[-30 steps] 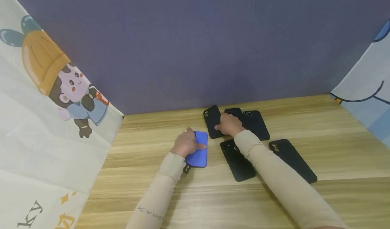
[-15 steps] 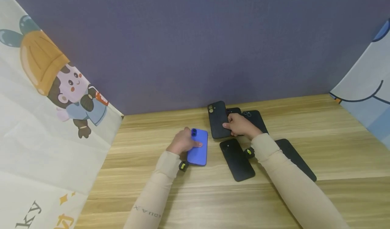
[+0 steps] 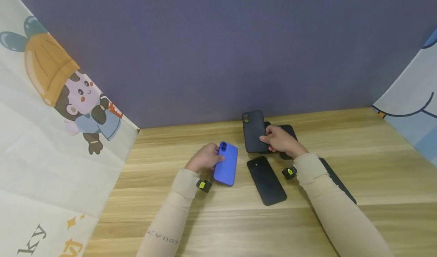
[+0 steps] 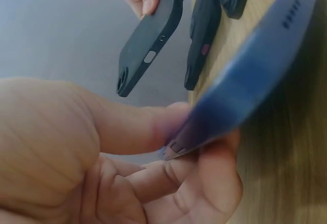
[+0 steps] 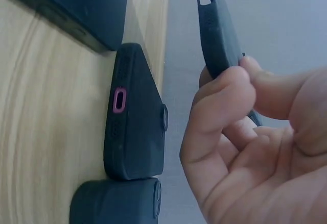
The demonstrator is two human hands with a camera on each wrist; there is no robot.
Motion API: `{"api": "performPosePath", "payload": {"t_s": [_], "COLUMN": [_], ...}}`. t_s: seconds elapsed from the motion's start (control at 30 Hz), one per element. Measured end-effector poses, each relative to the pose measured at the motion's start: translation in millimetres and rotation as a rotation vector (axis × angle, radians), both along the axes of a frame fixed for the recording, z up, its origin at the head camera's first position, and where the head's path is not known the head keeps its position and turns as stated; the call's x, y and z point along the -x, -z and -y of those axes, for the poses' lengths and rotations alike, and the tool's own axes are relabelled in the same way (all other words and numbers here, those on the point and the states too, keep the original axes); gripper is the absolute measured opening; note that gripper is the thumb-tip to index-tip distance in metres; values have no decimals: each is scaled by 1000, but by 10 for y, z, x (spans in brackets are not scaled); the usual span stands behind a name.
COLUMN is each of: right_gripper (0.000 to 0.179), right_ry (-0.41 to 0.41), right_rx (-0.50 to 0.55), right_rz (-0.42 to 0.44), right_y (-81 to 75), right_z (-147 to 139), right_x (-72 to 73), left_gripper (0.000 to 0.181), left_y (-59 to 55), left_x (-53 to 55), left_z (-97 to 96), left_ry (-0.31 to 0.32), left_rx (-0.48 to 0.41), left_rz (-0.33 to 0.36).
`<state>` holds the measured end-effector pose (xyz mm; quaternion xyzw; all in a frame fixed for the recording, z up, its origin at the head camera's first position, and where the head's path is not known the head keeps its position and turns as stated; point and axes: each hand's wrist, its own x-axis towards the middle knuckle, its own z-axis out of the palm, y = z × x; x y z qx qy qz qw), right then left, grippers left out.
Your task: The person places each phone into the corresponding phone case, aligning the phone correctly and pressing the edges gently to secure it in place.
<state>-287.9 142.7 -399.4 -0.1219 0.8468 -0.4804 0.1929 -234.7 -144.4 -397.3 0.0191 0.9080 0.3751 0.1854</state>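
Observation:
My left hand (image 3: 205,158) pinches a blue-violet phone (image 3: 226,167) by its left side, thumb over the back with the two camera lenses. The left wrist view shows the phone (image 4: 240,81) edge-on, tilted up between thumb and fingers. My right hand (image 3: 281,140) grips a black phone case (image 3: 253,133) by its lower right corner, thumb on the back. An oblong camera cutout marks the case's upper left, and in the right wrist view a port opening shows in the edge of the case (image 5: 217,25). It is raised above the other cases.
Behind my right hand lie two more black cases; one (image 5: 138,127) has a pink-rimmed port slot. A black phone-shaped piece (image 3: 267,181) lies between my forearms. Another dark case (image 3: 341,185) is partly covered by my right sleeve. A grey-blue panel (image 3: 205,59) stands behind the wooden table (image 3: 232,226).
My right hand has picked up the leftmost black case and moved it right. My left hand has raised and tilted the blue phone, so its camera lenses now show.

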Motion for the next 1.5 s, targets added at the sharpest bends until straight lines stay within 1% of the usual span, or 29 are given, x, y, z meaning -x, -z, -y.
{"api": "performPosePath", "payload": {"t_s": [0.07, 0.13, 0.37, 0.47, 0.5, 0.63, 0.7, 0.77, 0.87, 1.03, 1.13, 1.3, 1.37, 1.5], "right_gripper": [25, 23, 24, 24, 27, 53, 58, 59, 59, 55, 52, 24, 26, 25], "right_ry": [7, 9, 26, 26, 24, 22, 25, 26, 28, 26, 29, 32, 30, 32], "right_rx": [-3, -8, 5, 7, 5, -3, -4, -7, -7, 5, 14, 45, 61, 75], "right_rz": [0, -10, -23, -19, -17, -7, -5, -2, 2, 5, 4, -33, -47, -55], "right_y": [5, 2, -20, -36, -43, -74, -86, -102, -121, -137, -148, -176, -187, -215], "right_z": [-25, -48, -75, -75, -76, -76, -78, -78, -80, -97, -117, -135, -133, -134], "right_x": [6, 10, 21, 25, 25, 19, 20, 16, 10, -4, -11, -13, -14, -27], "left_gripper": [30, 31, 27, 26, 25, 27, 28, 29, 29, 31, 33, 33, 33, 31], "left_y": [-4, -2, 21, 33, 38, 52, 59, 61, 57, 41, 44, 35, 20, -21], "left_x": [-1, 2, 26, 44, 48, 64, 75, 84, 85, 66, 59, 63, 71, 119], "left_z": [-3, -8, -1, 1, -1, -11, -29, -48, -73, -111, -146, -203, -226, -280], "left_ry": [-2, -20, -94, -135, -147, -195, -211, -232, -255, -281, -279, -282, -282, -262], "left_rx": [-23, -62, -202, -286, -316, -446, -496, -531, -556, -582, -578, -561, -568, -576], "left_rz": [2, 7, -4, 6, 12, 40, 31, 18, -5, -14, -28, -67, -82, -130]}}
